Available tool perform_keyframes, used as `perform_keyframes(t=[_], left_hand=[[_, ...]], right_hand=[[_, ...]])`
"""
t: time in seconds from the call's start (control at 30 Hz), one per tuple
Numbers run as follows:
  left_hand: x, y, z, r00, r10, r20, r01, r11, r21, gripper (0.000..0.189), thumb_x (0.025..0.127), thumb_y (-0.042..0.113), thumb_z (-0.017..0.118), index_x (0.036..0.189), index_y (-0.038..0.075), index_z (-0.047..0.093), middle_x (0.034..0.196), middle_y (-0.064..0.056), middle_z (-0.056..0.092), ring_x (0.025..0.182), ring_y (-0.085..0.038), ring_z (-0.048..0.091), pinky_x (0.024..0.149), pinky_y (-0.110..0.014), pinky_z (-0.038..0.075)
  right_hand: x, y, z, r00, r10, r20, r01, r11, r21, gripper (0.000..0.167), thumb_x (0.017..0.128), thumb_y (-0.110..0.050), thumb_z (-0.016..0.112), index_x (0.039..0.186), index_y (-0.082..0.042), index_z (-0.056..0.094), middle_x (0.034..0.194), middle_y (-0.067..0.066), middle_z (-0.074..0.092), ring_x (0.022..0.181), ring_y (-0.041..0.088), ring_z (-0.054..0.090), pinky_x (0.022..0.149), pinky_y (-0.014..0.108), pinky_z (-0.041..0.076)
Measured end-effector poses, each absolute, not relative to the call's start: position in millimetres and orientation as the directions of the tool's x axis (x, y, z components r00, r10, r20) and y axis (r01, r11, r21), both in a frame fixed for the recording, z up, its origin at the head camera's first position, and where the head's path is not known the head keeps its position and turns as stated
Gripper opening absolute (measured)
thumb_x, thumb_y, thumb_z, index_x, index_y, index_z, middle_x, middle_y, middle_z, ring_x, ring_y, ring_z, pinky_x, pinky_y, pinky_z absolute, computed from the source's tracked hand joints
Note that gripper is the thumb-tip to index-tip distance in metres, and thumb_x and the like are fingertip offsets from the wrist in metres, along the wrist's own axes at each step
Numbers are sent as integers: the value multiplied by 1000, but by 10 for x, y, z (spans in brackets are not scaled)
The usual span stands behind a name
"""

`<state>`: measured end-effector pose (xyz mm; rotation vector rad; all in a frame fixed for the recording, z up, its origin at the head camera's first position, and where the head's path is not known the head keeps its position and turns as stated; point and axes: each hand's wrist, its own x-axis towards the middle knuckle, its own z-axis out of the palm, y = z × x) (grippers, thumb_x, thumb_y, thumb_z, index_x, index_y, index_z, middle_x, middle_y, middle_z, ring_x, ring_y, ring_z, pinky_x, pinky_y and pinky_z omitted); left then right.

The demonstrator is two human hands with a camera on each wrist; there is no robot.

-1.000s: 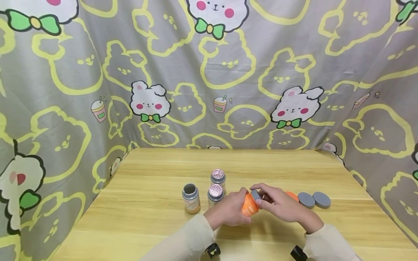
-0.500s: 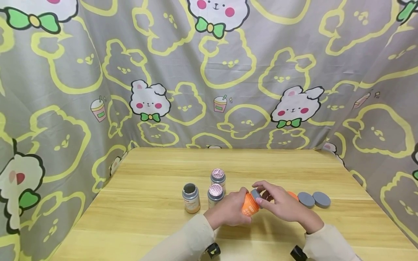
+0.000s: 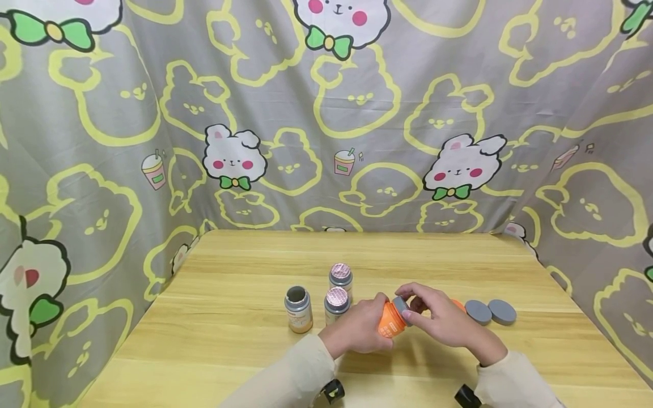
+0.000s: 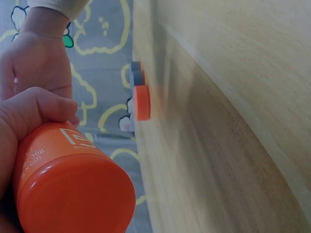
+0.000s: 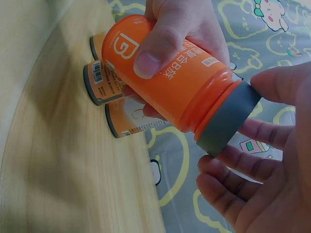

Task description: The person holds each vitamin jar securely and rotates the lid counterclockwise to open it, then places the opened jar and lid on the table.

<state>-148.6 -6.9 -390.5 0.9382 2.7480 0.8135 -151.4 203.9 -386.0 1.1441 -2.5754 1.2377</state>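
Note:
My left hand point(image 3: 363, 327) grips the body of an orange supplement bottle point(image 3: 390, 322), which is tilted with its neck toward the right. A grey cap point(image 5: 228, 118) sits on the bottle's mouth. The thumb and fingers of my right hand point(image 3: 440, 317) pinch the cap's rim. In the left wrist view the bottle's smooth orange base point(image 4: 77, 196) faces the camera. In the right wrist view the left thumb lies across the printed label. The join between cap and neck shows a narrow orange ring.
Left of my hands stand an open grey-orange bottle point(image 3: 299, 310) and two grey bottles with pink foil seals, a rear one point(image 3: 340, 277) and a front one point(image 3: 337, 303). On the right lie two grey caps, a nearer one point(image 3: 478, 312) and a farther one point(image 3: 502, 312), beside an orange cap point(image 4: 142, 103).
The right hand's fingers have shifted slightly on the grey cap. The left hand and bottle have stayed nearly in place.

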Motion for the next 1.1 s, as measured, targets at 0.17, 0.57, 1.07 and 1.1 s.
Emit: perform_keyframes(t=[0.17,0.57,1.07,1.1], left_hand=[[-1491,-62,-3908,-799,598,58,534,662,527,60,68,19,84,115,9,48,77,9,52,62,-3,50,55,-18,43],[-1489,-59,-3902,-799,599,51,530,660,532,59,68,19,84,113,10,47,77,9,52,62,-3,51,55,-18,43],[-1490,-46,-3890,-805,593,30,519,678,520,61,68,20,84,116,10,47,77,9,52,62,-3,51,55,-18,44],[-1490,-45,-3888,-805,593,35,522,678,517,61,68,20,84,116,10,47,77,9,52,62,-3,51,55,-18,43]], right_hand=[[-1516,2047,-3868,-725,-579,372,-653,407,-639,27,97,-11,56,124,-5,54,106,2,62,78,7,60,66,29,51],[-1505,2068,-3851,-713,-586,385,-667,399,-629,27,95,-8,59,122,-7,54,109,4,61,77,7,57,69,28,51],[-1509,2114,-3843,-743,-620,252,-585,418,-695,35,100,-15,54,132,-4,48,108,7,62,81,10,63,69,30,52],[-1509,2109,-3840,-743,-617,260,-593,426,-683,33,100,-15,53,131,-4,48,106,5,62,79,9,62,67,30,52]])
